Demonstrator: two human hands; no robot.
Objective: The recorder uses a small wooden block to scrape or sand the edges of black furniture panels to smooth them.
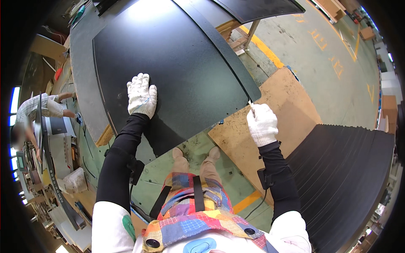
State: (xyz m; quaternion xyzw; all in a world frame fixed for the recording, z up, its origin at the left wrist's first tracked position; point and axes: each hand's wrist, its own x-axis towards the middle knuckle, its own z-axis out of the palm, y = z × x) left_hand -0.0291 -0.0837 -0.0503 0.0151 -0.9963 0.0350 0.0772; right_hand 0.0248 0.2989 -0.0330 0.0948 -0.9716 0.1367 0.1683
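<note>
A large black panel [181, 71] with a dull sheen lies before me. My left hand [142, 95], in a white knit glove, rests flat on it left of the middle, fingers stretched out. Along the panel's right side runs a dark strip [230, 52], parted from it by a narrow black line. At the near end of that line is my gloved right hand [262, 124], its fingers pinched together. A small pale tip shows at the fingertips by the panel's corner; what it belongs to is hidden in the glove.
Under the panel is a grey worktop [86, 80]. A brown board [291, 99] lies to the right, beside a stack of black ridged sheets [341, 177]. Another dark panel [261, 8] sits on a wooden stand at the far right. At the left, a co-worker [36, 107] bends over.
</note>
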